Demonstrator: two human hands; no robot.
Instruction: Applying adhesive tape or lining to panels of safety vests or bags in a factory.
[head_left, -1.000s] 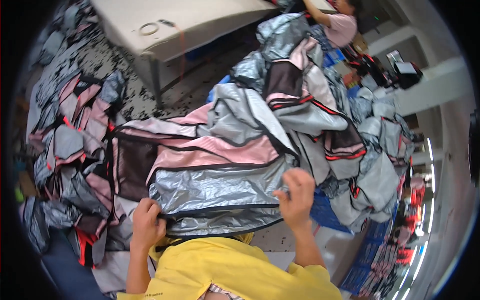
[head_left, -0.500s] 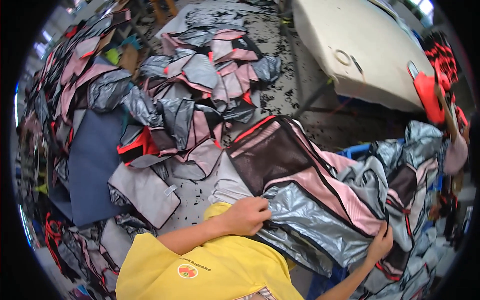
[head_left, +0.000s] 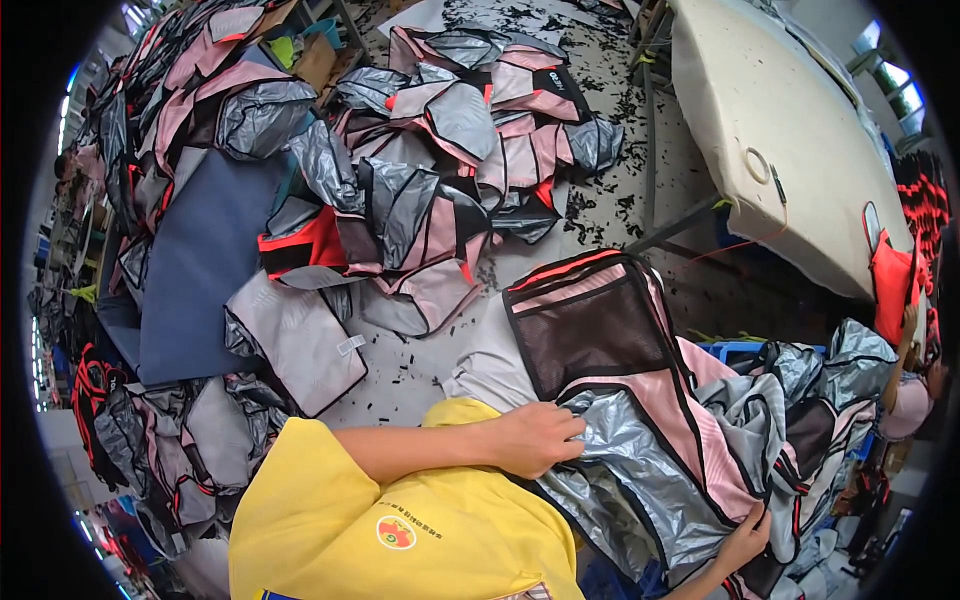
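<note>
An unfinished pink bag (head_left: 655,415) with black binding lies spread across my lap, slack and partly folded. Its dark mesh pocket panel (head_left: 590,335) is at the far end, and the shiny silver lining (head_left: 645,465) faces up nearer me. My left hand (head_left: 532,440) is closed in a pinch on the lining's near left edge. At the bag's right corner, my right hand (head_left: 745,540) grips the black-bound pink edge between thumb and fingers. Grey and silver fabric bunches just beyond the right hand.
A large heap of pink, grey and silver pieces (head_left: 430,190) lies on the floor ahead. Dark blue sheet material (head_left: 205,280) stands at left. A cream-topped table (head_left: 790,150) holds a tape roll (head_left: 757,165). A blue crate (head_left: 735,350) is at right; another person's arm (head_left: 903,350) shows beyond.
My view has turned, so the heap and table sit further right. Both hands keep their hold on the bag, whose far mesh end has tipped and drawn slightly closer.
</note>
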